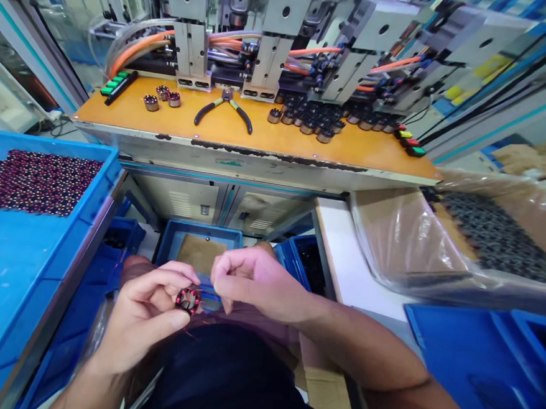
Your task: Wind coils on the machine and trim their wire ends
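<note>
Holding a sm. wound ring [182, 302] in the L hand [146, 317], which pinches its rim, thumb on the near side & fingertips on the far side, just in front of the person's dark clothing [233, 376]. Ring is short & round w/ a hollow middle, open face turned up; shiny red coils sit spaced around it, dark parts btwn. Outer side partly hidden by fingers. A few thin red wires [190, 333] stick out loose, some toward the R, one trailing below. Finer detail too sm. to tell.

R hand [258, 281] is just beside the ring, fingers curled in toward the thumb; can't tell if it's pinching a wire.

Three similar rings [152, 102] w/ copper-colored sides stand at the L of the orange surface [133, 120]. Pliers [227, 96] lie mid-surface, handles spread toward the person; dark-topped rings [307, 119] cluster to their R. Blue tray [21, 255] at L: red-and-dark pcs [36, 182] packed at far end.
</note>
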The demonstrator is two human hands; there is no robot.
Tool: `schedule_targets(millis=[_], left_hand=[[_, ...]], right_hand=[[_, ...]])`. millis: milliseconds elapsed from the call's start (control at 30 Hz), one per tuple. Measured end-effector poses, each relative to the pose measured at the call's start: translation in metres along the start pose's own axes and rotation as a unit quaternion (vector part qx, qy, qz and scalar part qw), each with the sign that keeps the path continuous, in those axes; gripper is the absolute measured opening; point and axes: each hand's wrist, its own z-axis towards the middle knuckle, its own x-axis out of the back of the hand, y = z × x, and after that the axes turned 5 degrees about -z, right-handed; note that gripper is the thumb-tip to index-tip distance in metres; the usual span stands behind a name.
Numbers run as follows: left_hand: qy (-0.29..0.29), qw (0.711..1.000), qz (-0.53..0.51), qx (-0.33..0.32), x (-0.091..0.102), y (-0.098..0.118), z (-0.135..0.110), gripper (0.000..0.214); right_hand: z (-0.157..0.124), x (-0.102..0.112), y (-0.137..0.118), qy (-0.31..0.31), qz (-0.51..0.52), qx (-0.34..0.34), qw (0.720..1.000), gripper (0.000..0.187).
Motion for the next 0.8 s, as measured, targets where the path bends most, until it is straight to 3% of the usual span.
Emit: schedule_targets(millis=[133, 267, 400, 533, 600, 667, 800], left_hand=[[0.005, 1.0, 0.028, 0.003, 0.001, -0.002, 0.0, 0.026], [-0.005, 1.0, -0.01, 0.014, -0.002, 0.003, -0.001, 0.025], [-0.023, 0.997, -0.045, 0.061, -0.008, 0.011, 0.002, 0.026], [-0.077, 0.988, -0.056, 0.12, -0.014, 0.017, 0.006, 0.022], [-0.092, 0.984, -0.054, 0.143, -0.018, 0.019, 0.007, 0.02], [-0.095, 0.983, -0.057, 0.149, -0.02, 0.02, 0.006, 0.019], [-0.065, 0.987, -0.082, 0.119, -0.021, 0.02, 0.003, 0.03]], right_hand=[[-0.004, -0.007, 0.005, -0.028, 0.008, -0.029, 0.999, 0.039], [-0.008, 0.002, 0.006, -0.03, -0.009, -0.014, 0.999, 0.038], [-0.006, 0.012, -0.012, -0.011, -0.105, 0.085, 0.991, 0.025], [0.009, 0.009, -0.031, -0.104, -0.269, 0.235, 0.928, 0.019], [0.019, 0.006, -0.034, -0.153, -0.304, 0.258, 0.904, 0.008], [0.025, 0.004, -0.033, -0.166, -0.313, 0.265, 0.897, 0.01], [0.024, -0.001, -0.03, -0.1, -0.302, 0.265, 0.91, 0.013]])
